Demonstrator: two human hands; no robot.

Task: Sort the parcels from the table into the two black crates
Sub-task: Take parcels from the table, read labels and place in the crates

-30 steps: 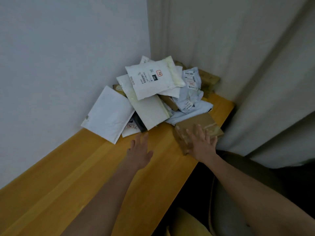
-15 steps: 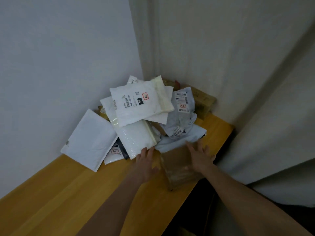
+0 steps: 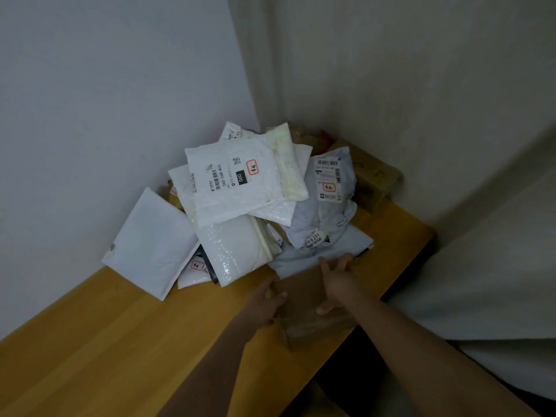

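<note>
At table edge | brown taped cardboard box | left hand, right hand | both grips grasping it

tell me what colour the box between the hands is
Brown cardboard: the box sits between the left hand and right hand, best in the head view.

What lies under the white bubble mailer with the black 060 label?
Under the white bubble mailer lie other white mailers; a glossy one sticks out below it. A brown parcel edge shows at left. The rest is covered.
</note>
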